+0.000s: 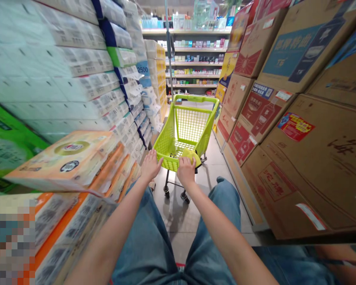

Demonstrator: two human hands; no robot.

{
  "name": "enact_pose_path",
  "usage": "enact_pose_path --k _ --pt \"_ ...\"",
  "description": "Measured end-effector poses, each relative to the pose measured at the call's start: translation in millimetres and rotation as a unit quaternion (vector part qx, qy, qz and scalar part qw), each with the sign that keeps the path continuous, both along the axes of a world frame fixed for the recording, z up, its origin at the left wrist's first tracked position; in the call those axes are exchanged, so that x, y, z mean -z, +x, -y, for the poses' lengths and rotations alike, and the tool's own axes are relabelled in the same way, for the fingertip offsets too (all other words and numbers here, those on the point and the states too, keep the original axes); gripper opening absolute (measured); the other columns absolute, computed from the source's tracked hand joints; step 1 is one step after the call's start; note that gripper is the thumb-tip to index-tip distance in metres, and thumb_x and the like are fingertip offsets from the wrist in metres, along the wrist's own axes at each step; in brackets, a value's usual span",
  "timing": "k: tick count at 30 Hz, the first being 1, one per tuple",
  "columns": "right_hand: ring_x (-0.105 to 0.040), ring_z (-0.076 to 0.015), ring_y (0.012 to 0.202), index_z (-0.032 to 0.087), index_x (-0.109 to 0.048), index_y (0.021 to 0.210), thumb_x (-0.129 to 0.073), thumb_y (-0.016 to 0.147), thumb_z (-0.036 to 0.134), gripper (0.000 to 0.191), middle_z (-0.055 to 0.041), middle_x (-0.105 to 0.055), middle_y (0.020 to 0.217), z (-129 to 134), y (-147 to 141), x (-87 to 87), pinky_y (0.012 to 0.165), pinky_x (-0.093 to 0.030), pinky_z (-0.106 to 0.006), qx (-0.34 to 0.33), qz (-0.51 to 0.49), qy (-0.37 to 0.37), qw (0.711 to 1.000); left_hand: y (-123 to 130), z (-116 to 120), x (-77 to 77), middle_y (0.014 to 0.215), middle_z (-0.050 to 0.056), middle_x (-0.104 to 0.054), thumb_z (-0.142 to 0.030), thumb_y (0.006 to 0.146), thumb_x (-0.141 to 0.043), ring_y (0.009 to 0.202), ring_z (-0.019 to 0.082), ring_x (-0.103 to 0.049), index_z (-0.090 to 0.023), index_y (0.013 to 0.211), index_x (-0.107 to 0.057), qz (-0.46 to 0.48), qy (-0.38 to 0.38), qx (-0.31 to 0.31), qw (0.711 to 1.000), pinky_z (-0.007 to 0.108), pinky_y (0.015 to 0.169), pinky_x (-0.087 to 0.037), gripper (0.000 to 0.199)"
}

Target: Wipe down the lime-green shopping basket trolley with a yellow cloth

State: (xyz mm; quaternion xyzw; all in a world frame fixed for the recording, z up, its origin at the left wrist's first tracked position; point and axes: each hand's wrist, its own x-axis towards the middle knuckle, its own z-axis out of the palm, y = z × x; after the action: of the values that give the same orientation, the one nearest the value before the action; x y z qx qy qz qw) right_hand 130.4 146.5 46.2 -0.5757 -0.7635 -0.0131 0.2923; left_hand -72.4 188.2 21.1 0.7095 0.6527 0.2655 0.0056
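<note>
A lime-green shopping cart with a grid basket stands on the floor in front of me. My left hand lies over the near left corner of its rim, fingers stretched out and thumb apart. At the near right corner, my right hand has its fingers closed on a yellow cloth, pressed against the rim. Part of the cloth is hidden under that hand. Inside the basket, some small dark shapes are too small to make out.
Wrapped tissue packs are piled along the left, with orange packs jutting out nearer me. Stacked cardboard boxes line the right. Shelves of goods stand behind a thin upright pole. A denim-covered leg shows bottom right.
</note>
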Motion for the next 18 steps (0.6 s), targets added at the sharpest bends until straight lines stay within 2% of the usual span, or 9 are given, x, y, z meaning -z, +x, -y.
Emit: enact_pose_path --k 5,9,12,14,18 --pt "-0.053 -0.0313 0.113 0.008 -0.048 0.137 -0.047 0.087 0.014 0.050 -0.0199 -0.063 0.118 -9 -23 -1.9 0.114 -0.016 -0.054 -0.041 0.036 -0.003 0.999 -5 -40 2.8 0.160 0.024 -0.022 -0.063 0.086 -0.050 0.151 0.032 -0.017 -0.002 0.149 -0.030 0.134 -0.033 -0.034 0.990 0.047 0.123 -0.012 0.089" --pt "-0.053 -0.0310 0.114 0.007 -0.046 0.140 -0.050 0.085 0.017 0.055 -0.0200 -0.063 0.120 -2 -37 0.6 0.115 -0.017 -0.052 -0.071 0.038 0.015 0.997 -2 -53 12.4 0.160 0.028 -0.015 -0.055 0.084 -0.057 0.152 0.033 -0.011 0.000 0.151 -0.019 0.190 -0.039 -0.061 0.979 0.047 0.123 -0.015 0.095" --pt "-0.051 -0.0306 0.120 0.007 -0.043 0.143 -0.053 0.085 0.020 0.060 -0.0203 -0.060 0.126 11 -43 4.2 0.117 -0.016 -0.049 -0.109 0.045 0.023 0.993 -4 -47 19.6 0.163 0.023 -0.011 -0.040 0.084 -0.056 0.152 0.028 -0.005 -0.005 0.154 -0.012 0.222 -0.033 -0.066 0.972 0.044 0.124 -0.013 0.089" --pt "-0.048 -0.0293 0.127 0.009 -0.042 0.145 -0.052 0.087 0.021 0.060 -0.0192 -0.058 0.132 20 -41 6.0 0.118 -0.017 -0.046 -0.159 0.057 0.039 0.985 -9 -37 22.0 0.164 0.020 -0.011 -0.033 0.085 -0.051 0.152 0.027 -0.003 -0.007 0.155 -0.010 0.232 -0.031 -0.061 0.970 0.044 0.124 -0.012 0.085" --pt "-0.043 -0.0253 0.136 0.018 -0.041 0.147 -0.052 0.090 0.022 0.059 -0.0137 -0.056 0.141 33 -25 6.4 0.118 -0.020 -0.044 -0.272 0.082 0.094 0.954 -24 -15 19.9 0.163 0.018 -0.016 -0.030 0.085 -0.046 0.152 0.027 -0.007 -0.008 0.155 -0.013 0.230 -0.038 -0.039 0.972 0.046 0.123 -0.014 0.080"
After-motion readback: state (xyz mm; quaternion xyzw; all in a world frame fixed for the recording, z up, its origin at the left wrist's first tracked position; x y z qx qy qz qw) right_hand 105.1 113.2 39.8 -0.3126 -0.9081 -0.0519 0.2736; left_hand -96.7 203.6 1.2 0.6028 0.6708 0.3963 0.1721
